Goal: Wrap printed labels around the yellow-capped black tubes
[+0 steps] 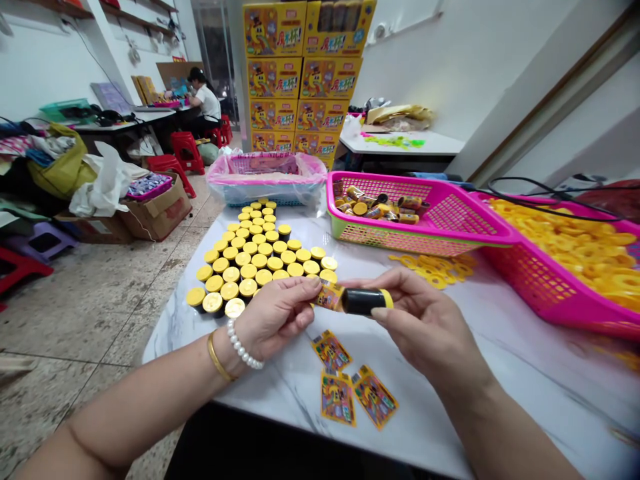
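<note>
Your left hand [275, 317] pinches a label [330, 295], apparently part-stuck to the tube [359, 301] in your right hand [435, 330]; three loose labels [338, 398] and many black tubes [249, 271] await, others basketed, labelled [373, 212].

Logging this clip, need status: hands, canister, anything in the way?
Left hand pinching orange label. Right hand holding black canister, label against it. Yellow-capped canisters crowded beside left hand.

Walls [410, 80]: plain white
Floor [200, 220]: speckled stone tiles
Stools [187, 152]: red plastic
Shelves [137, 20]: wall-mounted, upper left
</note>
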The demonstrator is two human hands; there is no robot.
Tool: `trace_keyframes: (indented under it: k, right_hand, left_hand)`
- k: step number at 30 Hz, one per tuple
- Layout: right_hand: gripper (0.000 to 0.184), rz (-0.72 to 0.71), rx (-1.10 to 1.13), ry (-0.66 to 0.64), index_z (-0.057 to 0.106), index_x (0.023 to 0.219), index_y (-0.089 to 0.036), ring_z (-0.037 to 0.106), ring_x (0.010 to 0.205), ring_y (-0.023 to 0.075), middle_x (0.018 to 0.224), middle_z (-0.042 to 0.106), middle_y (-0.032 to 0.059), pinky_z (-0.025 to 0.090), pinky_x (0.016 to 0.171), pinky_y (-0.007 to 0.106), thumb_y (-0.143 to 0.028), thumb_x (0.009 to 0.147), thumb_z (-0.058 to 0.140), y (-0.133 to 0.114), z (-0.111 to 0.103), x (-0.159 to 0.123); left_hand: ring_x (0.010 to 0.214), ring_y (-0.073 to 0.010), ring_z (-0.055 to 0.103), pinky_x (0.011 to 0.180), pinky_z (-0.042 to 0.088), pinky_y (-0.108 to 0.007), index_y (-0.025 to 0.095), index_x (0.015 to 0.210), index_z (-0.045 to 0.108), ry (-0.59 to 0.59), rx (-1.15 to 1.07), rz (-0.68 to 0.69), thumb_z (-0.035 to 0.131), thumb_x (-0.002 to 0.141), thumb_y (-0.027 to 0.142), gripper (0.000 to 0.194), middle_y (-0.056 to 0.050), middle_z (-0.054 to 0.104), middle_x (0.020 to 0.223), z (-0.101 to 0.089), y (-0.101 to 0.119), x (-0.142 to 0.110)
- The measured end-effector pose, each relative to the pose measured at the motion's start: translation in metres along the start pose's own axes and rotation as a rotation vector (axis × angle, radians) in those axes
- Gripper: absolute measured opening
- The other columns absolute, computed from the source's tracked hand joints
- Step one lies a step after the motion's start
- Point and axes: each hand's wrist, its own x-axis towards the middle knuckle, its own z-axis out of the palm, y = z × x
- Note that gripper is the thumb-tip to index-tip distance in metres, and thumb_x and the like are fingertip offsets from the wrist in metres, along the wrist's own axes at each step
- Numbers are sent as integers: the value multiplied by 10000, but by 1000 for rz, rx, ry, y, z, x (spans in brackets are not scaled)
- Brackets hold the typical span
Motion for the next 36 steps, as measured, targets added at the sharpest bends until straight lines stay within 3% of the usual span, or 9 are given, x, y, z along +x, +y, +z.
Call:
trace_keyframes:
  k: [7, 11, 16, 18, 20, 22, 27, 30, 36]
  right_hand:
    - [221, -200, -271, 123, 604, 1012, -237, 734, 1058, 233, 1141, 740, 96, 643, 848, 338, -144, 837, 701, 2, 16, -11]
    - [259, -233, -305, 148, 636, 1063, -252, 722, 979, 211, 1052, 719, 66, 637, 811, 318, -165, 835, 722, 2, 13, -11]
    - [226, -190, -283, 137, 665, 1040, -278, 713, 866, 202, 981, 703, 53, 641, 767, 326, -291, 843, 776, -4, 3, -8]
    - [231, -216, -271, 80, 674, 1056, -289, 710, 895, 214, 982, 700, 54, 640, 773, 338, -306, 850, 779, -4, 3, -8]
    - [260, -268, -317, 39, 694, 1093, -305, 691, 934, 219, 1008, 681, 54, 628, 768, 337, -283, 850, 783, -2, 5, -8]
    - [314, -310, -410, 20, 712, 1144, -326, 669, 904, 197, 1035, 649, 47, 609, 750, 329, -236, 851, 782, 1, 8, -7]
    - [430, -396, -513, -16, 706, 1235, -350, 629, 743, 130, 1005, 624, 18, 589, 687, 300, -142, 860, 753, 7, 12, -5]
    - [439, -394, -538, 29, 715, 1223, -342, 649, 789, 143, 1022, 630, 25, 600, 696, 299, -124, 844, 763, 8, 10, -3]
    - [425, -277, -428, 1, 699, 1240, -310, 694, 977, 183, 1138, 658, 55, 645, 788, 298, -178, 843, 776, 9, 4, -5]
  left_hand:
    - [357, -12, 343, 351, 145, -156, 103, 761, 642, 5, 117, 14, 761, 803, 351, 278, 37, 527, 509, -2, -2, -1]
    - [379, -41, 358, 380, 204, -164, 124, 840, 653, 37, 292, 148, 715, 839, 445, 327, 38, 507, 460, -2, -5, -6]
    - [559, -59, 499, 462, 375, -160, 158, 1050, 628, 156, 384, 392, 832, 747, 381, 428, -2, 632, 795, 0, 0, -11]
    - [651, -91, 576, 518, 457, -191, 160, 1090, 646, 31, 419, 348, 858, 717, 373, 479, -43, 660, 938, -1, 3, -11]
    - [670, -116, 612, 551, 492, -219, 142, 1033, 682, -117, 431, 260, 868, 702, 381, 448, -50, 669, 897, -2, 3, -9]
    - [623, -108, 609, 557, 490, -221, 127, 962, 700, -171, 416, 205, 868, 701, 373, 396, -30, 662, 793, -4, 1, -6]
    - [537, -81, 589, 548, 480, -201, 121, 1005, 718, -158, 463, 162, 818, 757, 323, 335, -3, 657, 687, -5, -3, -2]
    - [521, -104, 606, 493, 477, -207, 131, 1106, 685, -135, 512, 168, 738, 828, 417, 402, -12, 663, 701, -4, 0, -3]
    - [512, -96, 578, 452, 440, -194, 129, 963, 676, -59, 503, 247, 738, 822, 407, 318, -22, 659, 718, -2, 3, -7]
